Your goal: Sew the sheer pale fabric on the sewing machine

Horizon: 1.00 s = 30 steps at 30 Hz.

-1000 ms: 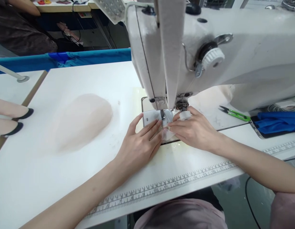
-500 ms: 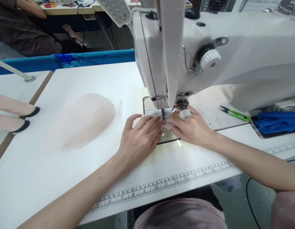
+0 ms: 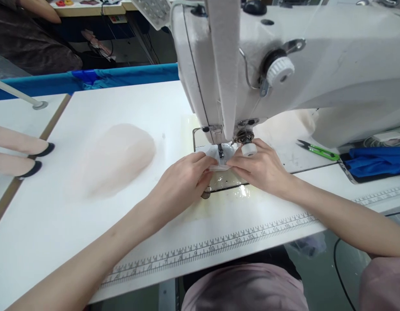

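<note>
pinching a small sheer fabric piece [image 3: 219, 166] between thumb and fingertips, the left hand [image 3: 183, 181] and right hand [image 3: 262, 169] hold it taut just in front of the presser foot [image 3: 221, 152] of the sewing machine [image 3: 316, 65]. its long axis runs left to right between the hands, roughly along the table [image 3: 89, 224] front edge. a pale fabric pile [image 3: 112, 157] lies well apart on the left, green snips [image 3: 318, 151] on the right.

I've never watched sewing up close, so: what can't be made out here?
Needle: head view, mostly hidden behind the sewing machine.
Pale piece: head view, largely covered by the left hand and right hand; pinched or just pressed, unclear.
Ruler numbers: too small and blurred.
Machine's top: cut off by the upper edge.
</note>
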Available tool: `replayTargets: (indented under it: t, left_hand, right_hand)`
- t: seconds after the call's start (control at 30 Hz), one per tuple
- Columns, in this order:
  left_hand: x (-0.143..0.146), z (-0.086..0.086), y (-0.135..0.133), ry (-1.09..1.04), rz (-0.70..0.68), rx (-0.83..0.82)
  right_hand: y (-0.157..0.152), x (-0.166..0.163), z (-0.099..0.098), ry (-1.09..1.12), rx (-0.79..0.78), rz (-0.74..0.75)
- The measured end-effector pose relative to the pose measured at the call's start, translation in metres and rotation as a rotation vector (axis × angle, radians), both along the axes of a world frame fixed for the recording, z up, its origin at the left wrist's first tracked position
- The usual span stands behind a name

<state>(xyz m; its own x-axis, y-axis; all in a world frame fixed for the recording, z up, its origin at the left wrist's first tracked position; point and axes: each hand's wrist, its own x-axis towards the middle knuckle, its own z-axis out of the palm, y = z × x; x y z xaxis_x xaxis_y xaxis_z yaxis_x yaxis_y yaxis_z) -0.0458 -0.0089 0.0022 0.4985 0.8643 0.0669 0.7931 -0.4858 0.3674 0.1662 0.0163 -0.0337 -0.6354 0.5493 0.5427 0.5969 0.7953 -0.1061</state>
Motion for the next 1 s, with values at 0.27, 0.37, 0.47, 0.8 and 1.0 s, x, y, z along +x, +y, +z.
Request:
replayTargets:
  t: [0.27, 0.37, 0.47, 0.8, 1.0]
  left_hand:
    - [-0.004, -0.009, 0.026, -0.173, -0.116, -0.066]
    - [-0.005, -0.011, 0.027, -0.178, -0.168, -0.053]
    - [-0.006, -0.017, 0.017, -0.084, -0.224, 0.186]
    - [0.004, -0.027, -0.023, 0.258, -0.181, 0.697]
    - [0.001, -0.029, -0.021, 0.229, -0.190, 0.652]
  right_hand:
    - [0.004, 0.000, -0.002, 0.066, -0.057, -0.082]
    - [0.002, 0.000, 0.000, 0.079, -0.068, -0.050]
    - [-0.002, -0.001, 0.003, 0.029, -0.056, 0.012]
    - [-0.008, -0.004, 0.005, -0.053, 0.120, 0.059]
    - [-0.008, -0.004, 0.005, -0.041, 0.153, 0.050]
